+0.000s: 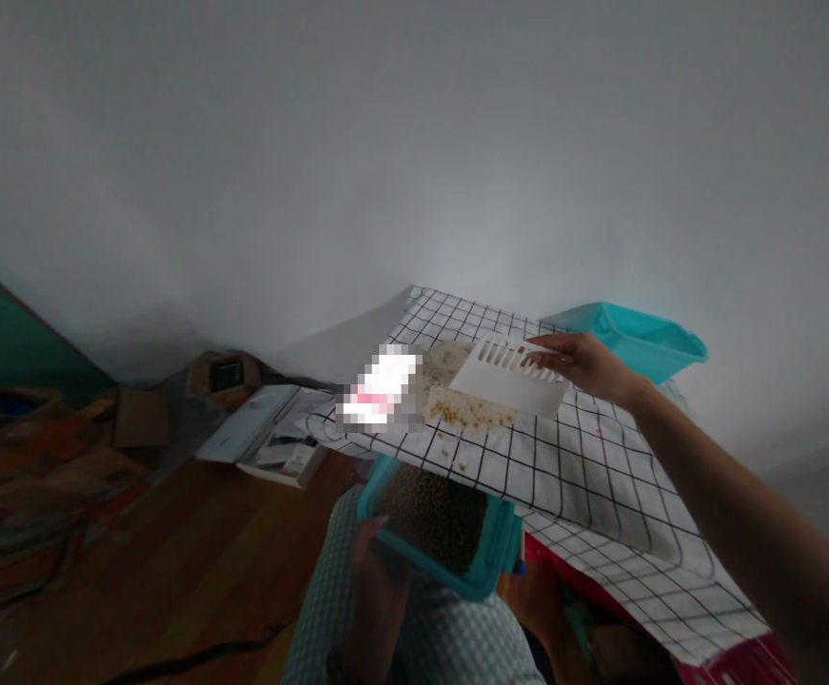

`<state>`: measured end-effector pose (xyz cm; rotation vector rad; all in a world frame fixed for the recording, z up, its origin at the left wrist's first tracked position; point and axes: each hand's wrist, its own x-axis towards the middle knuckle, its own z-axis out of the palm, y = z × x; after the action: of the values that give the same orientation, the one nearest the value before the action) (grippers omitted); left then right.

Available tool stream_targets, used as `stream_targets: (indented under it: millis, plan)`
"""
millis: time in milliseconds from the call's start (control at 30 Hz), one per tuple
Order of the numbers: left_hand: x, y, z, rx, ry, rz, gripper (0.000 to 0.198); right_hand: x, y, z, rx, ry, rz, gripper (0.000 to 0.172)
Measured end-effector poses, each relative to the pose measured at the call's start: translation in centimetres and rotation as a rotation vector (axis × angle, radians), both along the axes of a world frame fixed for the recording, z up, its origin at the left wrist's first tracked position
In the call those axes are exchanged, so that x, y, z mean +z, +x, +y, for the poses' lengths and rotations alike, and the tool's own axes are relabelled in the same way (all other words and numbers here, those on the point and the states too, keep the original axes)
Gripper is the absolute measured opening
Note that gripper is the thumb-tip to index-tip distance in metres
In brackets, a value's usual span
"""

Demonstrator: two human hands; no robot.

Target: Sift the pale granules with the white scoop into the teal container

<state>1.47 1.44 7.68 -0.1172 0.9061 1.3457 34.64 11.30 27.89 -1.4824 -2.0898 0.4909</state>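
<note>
My right hand is closed on the far edge of a white plastic plate with a row of slots, tilted over the table. Beside and under the plate lie pale grains and several yellowish kernels on the checked tablecloth. Down at my lap, my left hand grips the near left rim of a teal plastic tray, thumb over the edge. Small brown grains cover the tray's bottom. Its far side sits just below the table's front edge.
A white and black checked cloth covers the table against a grey wall. Another teal tray stands at the back right. A bright pixelated phone-like object is at the left. Open boxes and clutter lie on the wooden floor.
</note>
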Motion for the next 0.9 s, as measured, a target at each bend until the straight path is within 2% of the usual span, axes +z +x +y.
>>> stream_targets:
  millis: [167, 300, 533, 600, 767, 900]
  plan:
    - [-0.9, -0.2, 0.1, 0.006, 0.015, -0.022, 0.036, -0.5, -2.3, -1.5, -0.013, 0.074, -0.157, 0.041]
    - [-1.5, -0.5, 0.1, -0.013, -0.025, -0.023, 0.031, -0.3, -3.7, -2.1, 0.025, 0.065, -0.183, 0.039]
    - [-0.4, -0.1, 0.0, 0.014, -0.014, 0.008, 0.034, 0.2, -4.3, -2.4, 0.041, 0.092, -0.155, 0.040]
    - [-0.9, -0.1, 0.1, 0.012, -0.006, -0.007, 0.033, 0.0, -4.3, -2.4, 0.052, 0.084, -0.160, 0.039]
    - [-3.3, -0.9, 0.2, -0.020, 0.016, -0.099, 0.029, -0.3, -4.3, -2.6, 0.075, 0.072, -0.165, 0.038]
    - [-3.5, -1.0, 0.2, -0.037, 0.038, -0.105, 0.028, -0.1, -4.2, -2.7, 0.049, 0.078, -0.191, 0.037]
